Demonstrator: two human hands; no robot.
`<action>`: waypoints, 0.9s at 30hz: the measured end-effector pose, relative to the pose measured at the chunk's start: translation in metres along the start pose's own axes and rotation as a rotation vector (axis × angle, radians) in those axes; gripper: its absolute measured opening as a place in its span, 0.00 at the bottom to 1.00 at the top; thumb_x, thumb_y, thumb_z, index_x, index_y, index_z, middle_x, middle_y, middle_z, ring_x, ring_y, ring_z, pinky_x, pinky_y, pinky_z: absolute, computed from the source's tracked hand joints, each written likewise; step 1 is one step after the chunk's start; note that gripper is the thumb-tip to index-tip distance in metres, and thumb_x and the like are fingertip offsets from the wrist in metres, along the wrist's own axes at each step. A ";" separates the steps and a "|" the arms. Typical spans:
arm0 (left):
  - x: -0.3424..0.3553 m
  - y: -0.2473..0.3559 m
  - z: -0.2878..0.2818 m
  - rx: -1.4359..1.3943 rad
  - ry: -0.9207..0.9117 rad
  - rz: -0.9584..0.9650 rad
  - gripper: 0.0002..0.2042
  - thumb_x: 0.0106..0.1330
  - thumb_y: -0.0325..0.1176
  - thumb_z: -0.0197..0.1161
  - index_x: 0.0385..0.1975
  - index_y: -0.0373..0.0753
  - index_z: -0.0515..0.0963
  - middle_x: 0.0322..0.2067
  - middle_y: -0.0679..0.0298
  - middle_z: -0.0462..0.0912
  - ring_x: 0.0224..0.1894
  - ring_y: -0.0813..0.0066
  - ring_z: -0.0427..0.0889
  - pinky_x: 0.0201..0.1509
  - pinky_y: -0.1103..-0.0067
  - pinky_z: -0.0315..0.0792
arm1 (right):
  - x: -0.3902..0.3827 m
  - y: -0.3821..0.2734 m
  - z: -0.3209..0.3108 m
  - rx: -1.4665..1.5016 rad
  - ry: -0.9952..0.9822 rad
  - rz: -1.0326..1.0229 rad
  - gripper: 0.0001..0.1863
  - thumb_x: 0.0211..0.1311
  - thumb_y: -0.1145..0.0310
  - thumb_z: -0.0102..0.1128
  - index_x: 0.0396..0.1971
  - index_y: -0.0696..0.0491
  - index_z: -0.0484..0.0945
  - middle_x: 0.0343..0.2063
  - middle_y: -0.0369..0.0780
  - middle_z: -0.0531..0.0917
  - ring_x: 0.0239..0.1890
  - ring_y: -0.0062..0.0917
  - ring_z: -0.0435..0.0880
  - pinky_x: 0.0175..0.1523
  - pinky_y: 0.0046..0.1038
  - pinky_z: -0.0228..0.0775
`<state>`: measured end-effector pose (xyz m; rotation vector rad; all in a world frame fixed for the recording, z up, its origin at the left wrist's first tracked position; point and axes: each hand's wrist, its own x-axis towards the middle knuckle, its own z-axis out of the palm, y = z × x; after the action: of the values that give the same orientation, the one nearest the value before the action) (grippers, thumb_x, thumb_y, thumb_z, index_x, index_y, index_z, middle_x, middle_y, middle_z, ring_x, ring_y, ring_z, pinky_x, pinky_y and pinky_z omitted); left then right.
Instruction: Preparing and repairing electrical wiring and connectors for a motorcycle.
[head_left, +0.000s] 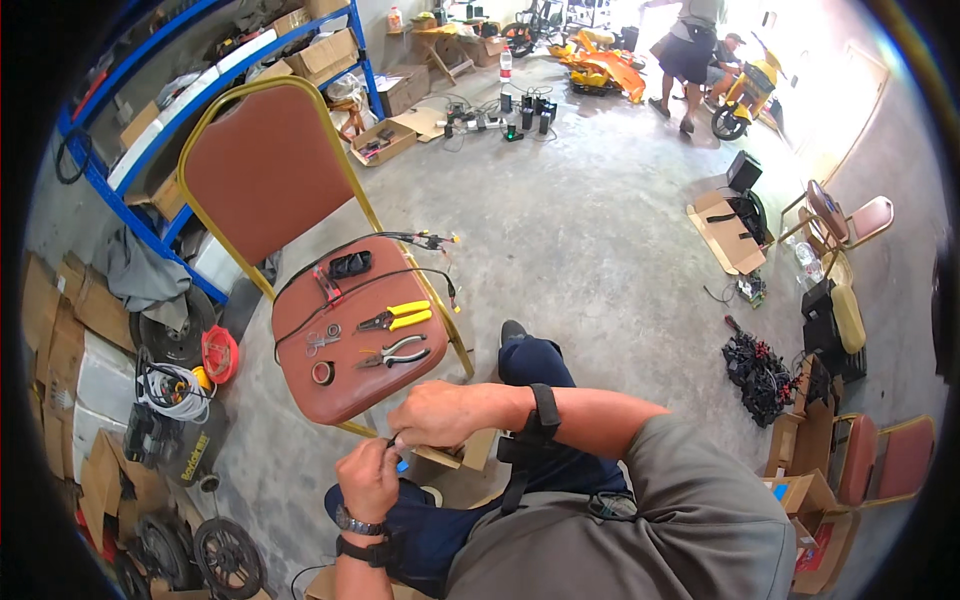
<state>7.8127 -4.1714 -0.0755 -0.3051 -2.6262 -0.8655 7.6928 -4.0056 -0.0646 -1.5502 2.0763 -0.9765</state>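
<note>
My left hand (368,480) and my right hand (440,412) meet over my lap, both closed. Between their fingers is a thin dark piece (392,441), mostly hidden, with a bit of blue (402,466) showing below it. In front stands a brown padded chair (345,395) with a gold frame. On its seat lie yellow-handled wire strippers (395,317), grey-handled pliers (395,353), a roll of tape (322,373), small scissors (321,342), a red and black tool (327,285), a black object (350,263) and a black cable harness (425,241) with several connectors.
Blue shelving (150,225) rises behind the chair at left; a red bowl-shaped thing (220,354) and a wheel (228,558) are below. Chargers (520,115) and wires lie far ahead. At right are a tangle of black wires (760,380) and chairs (870,215). Two people stand or sit near a yellow scooter (755,85).
</note>
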 end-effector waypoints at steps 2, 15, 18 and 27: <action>0.001 -0.003 -0.008 -0.028 0.035 -0.065 0.05 0.52 0.26 0.63 0.25 0.35 0.75 0.21 0.56 0.75 0.21 0.56 0.75 0.23 0.71 0.67 | 0.000 0.005 -0.004 0.058 0.054 -0.037 0.12 0.54 0.61 0.57 0.24 0.56 0.74 0.19 0.47 0.77 0.27 0.45 0.77 0.32 0.41 0.68; 0.004 -0.030 -0.078 -0.016 0.319 -0.174 0.07 0.55 0.28 0.64 0.27 0.32 0.75 0.17 0.60 0.72 0.18 0.70 0.68 0.23 0.78 0.62 | 0.005 0.063 -0.030 0.238 0.195 0.150 0.12 0.54 0.64 0.61 0.27 0.58 0.78 0.22 0.42 0.79 0.27 0.27 0.78 0.34 0.29 0.67; 0.001 -0.040 -0.090 -0.018 0.273 -0.219 0.08 0.53 0.28 0.66 0.25 0.32 0.75 0.17 0.61 0.73 0.18 0.71 0.69 0.23 0.78 0.62 | 0.005 0.062 -0.040 0.194 0.269 0.158 0.11 0.54 0.64 0.61 0.28 0.58 0.79 0.23 0.42 0.80 0.27 0.27 0.78 0.34 0.29 0.68; -0.017 -0.083 -0.105 -0.022 0.155 -0.334 0.06 0.49 0.26 0.65 0.18 0.31 0.75 0.14 0.62 0.73 0.17 0.77 0.69 0.23 0.81 0.63 | -0.001 0.068 -0.084 0.005 0.417 0.085 0.13 0.52 0.61 0.62 0.23 0.58 0.78 0.20 0.46 0.77 0.24 0.38 0.77 0.32 0.34 0.69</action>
<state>7.8308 -4.3024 -0.0474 0.1954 -2.5603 -0.9782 7.5918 -3.9683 -0.0555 -1.3279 2.3862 -1.3641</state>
